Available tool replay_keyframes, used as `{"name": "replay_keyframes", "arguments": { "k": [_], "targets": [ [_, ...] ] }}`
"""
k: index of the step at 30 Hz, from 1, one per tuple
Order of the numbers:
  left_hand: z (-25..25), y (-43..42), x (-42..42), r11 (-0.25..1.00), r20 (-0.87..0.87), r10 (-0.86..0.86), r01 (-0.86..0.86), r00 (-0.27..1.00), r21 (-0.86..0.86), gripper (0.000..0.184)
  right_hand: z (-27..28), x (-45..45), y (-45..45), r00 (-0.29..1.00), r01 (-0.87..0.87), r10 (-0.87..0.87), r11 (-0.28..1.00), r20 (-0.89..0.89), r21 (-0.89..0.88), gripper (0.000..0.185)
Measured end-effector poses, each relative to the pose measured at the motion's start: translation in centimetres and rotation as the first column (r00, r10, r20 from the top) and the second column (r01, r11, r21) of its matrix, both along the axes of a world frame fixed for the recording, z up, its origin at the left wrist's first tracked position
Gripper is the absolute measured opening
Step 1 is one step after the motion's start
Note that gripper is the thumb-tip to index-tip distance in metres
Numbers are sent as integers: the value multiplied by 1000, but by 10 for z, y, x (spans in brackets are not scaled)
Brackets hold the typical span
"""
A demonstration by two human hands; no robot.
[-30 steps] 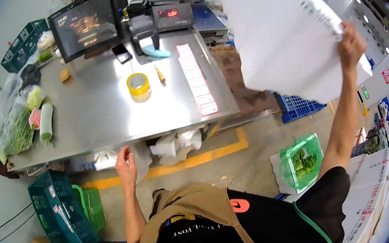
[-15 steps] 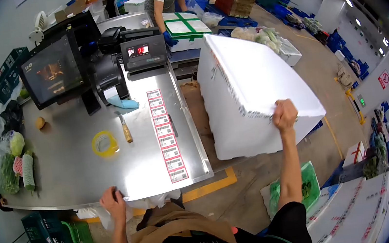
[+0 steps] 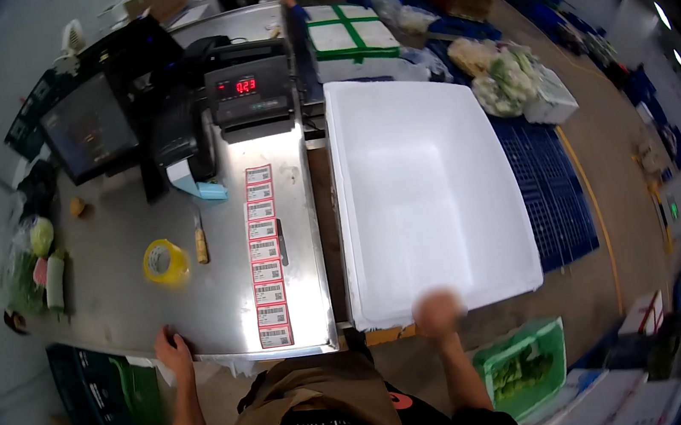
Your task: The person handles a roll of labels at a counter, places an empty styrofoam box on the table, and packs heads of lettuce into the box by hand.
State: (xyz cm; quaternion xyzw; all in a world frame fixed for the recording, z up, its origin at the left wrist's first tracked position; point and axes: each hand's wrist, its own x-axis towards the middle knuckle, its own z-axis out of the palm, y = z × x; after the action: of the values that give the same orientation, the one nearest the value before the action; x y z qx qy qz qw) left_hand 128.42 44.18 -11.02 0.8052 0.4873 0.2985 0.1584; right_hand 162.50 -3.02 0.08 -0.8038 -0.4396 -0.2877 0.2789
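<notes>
A large white foam box [image 3: 408, 203], upright with its inside bare, stands just right of the steel table [image 3: 225, 314]. My right hand [image 3: 440, 315] is at the near rim of the box, blurred, its fingers not clear. My left hand [image 3: 173, 351] rests at the table's front edge, fingers slightly apart, holding nothing. On the table lie a strip of red-edged barcode labels [image 3: 266, 261], a yellow tape roll [image 3: 165, 262] and a wooden-handled tool [image 3: 201, 244]. The scale display [image 3: 238, 87] reads red digits behind them.
A monitor [image 3: 89, 129] and bagged vegetables [image 3: 25, 267] are at the left. Behind the box sits a green-taped foam box [image 3: 351, 35], with a person partly visible. Blue pallets [image 3: 545, 194] lie right. A green-lined box [image 3: 525, 369] of leafy greens is near my right arm.
The foam box has come down from the raised, tilted position and now stands upright beside the table. My right hand moved down and left with it. My left hand came to the table edge.
</notes>
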Motion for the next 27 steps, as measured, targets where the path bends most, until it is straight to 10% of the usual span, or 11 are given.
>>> {"name": "replay_keyframes", "arguments": {
  "k": [10, 17, 22, 27],
  "targets": [
    [24, -41, 44, 959, -68, 248, -235, 966, 162, 33, 54, 46, -6, 981, -116, 72, 961, -177, -251, 14],
    [19, -37, 47, 941, -1, 289, -284, 957, 185, 30, 136, 126, 144, 929, -367, 360, 928, -84, -73, 31],
    [20, -37, 49, 944, 0, 288, -284, 958, 166, 29, 92, 169, 307, 820, -544, 439, 796, -366, -265, 45],
    [31, -37, 51, 953, 0, 273, -271, 962, 136, 27, 0, 226, 423, 878, -278, 34, 848, -478, -450, 69]
  ]
}}
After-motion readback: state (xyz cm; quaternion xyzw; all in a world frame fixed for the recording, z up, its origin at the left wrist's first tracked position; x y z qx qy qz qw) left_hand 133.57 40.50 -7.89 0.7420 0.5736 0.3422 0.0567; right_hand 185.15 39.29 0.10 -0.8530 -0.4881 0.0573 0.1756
